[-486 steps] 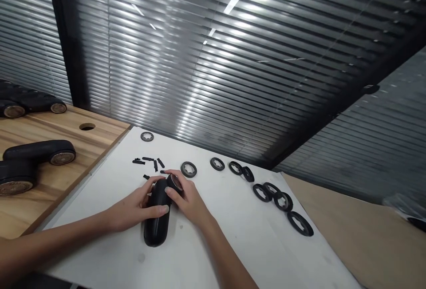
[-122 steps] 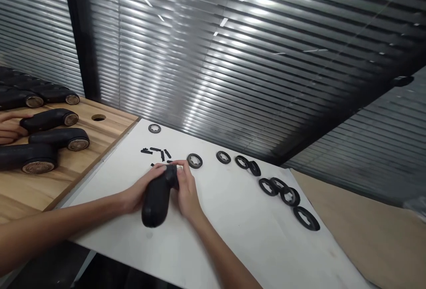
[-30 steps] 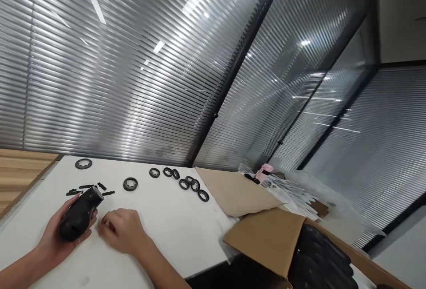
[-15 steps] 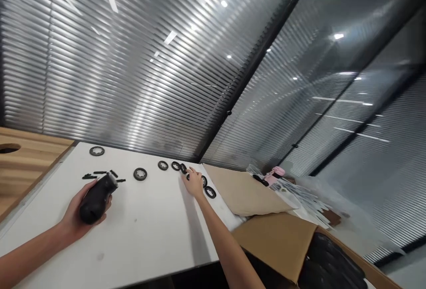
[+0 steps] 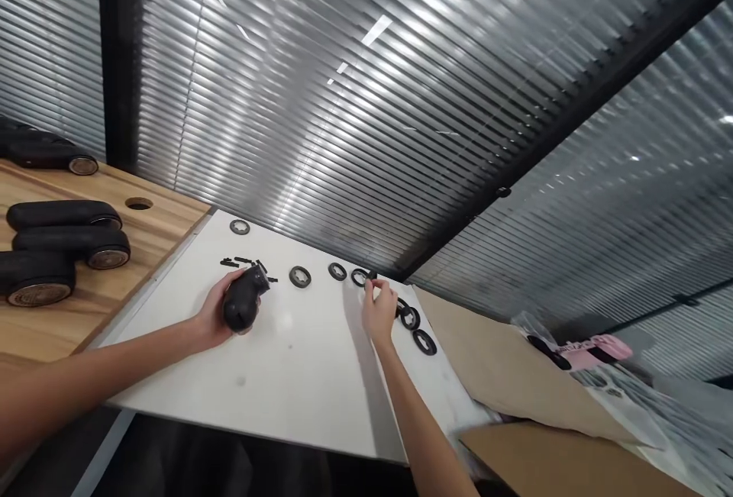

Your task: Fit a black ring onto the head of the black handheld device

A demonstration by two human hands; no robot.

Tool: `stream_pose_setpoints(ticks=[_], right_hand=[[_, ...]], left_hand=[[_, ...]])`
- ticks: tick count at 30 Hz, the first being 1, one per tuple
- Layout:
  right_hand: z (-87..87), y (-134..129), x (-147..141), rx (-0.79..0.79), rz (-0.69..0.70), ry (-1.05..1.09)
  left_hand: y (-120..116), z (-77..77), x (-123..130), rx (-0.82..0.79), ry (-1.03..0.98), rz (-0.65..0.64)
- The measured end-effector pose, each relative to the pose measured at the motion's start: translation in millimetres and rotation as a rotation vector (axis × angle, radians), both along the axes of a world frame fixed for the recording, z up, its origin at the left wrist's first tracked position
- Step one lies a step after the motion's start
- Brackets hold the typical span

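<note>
My left hand (image 5: pixel 214 315) is wrapped round a black rounded device (image 5: pixel 241 304), whose narrower grey end points up and right. Small black strips (image 5: pixel 230 262) lie on the white table (image 5: pixel 286 382) just beyond it. My right hand (image 5: pixel 379 308) pinches a small black part (image 5: pixel 372 275) at the far edge, beside a black ring (image 5: pixel 360 277). More black rings with notched centres lie in a row: one at the far left (image 5: pixel 240 227), one near the middle (image 5: pixel 300 276), and one at the right (image 5: pixel 424 342). Part of the row is hidden behind my right hand.
Several black curved devices (image 5: pixel 69 213) lie on a wooden table (image 5: pixel 166 218) at the left. A beige sheet (image 5: pixel 509 352), a cardboard flap (image 5: pixel 532 455) and a pink item (image 5: pixel 595 352) are at the right. A ribbed wall stands behind.
The view has swung left, bringing in the devices on the wooden table. My right hand has its fingers at a black part beside the ring; my left hand still holds the device.
</note>
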State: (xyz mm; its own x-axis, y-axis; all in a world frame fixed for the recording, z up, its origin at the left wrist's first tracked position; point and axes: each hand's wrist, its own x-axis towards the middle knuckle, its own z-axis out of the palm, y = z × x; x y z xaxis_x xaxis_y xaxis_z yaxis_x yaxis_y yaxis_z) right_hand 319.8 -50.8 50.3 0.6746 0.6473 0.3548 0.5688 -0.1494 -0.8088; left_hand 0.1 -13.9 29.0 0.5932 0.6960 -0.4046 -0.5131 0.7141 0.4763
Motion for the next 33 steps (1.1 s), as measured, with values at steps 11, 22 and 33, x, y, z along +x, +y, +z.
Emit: stream_pose_setpoints(ticks=[11, 22, 33], right_hand=[[-40.0, 56, -149, 0.23, 0.708, 0.993], [-43.0, 51, -132, 0.181, 0.786, 1.27], [-34.4, 41, -137, 0.135, 0.854, 1.385]], left_hand=[[4, -4.5, 8, 0.008, 0.066, 0.016], [12, -10.1, 10, -0.005, 0.008, -0.027], [11, -12.0, 10, 0.077, 0.028, -0.047]])
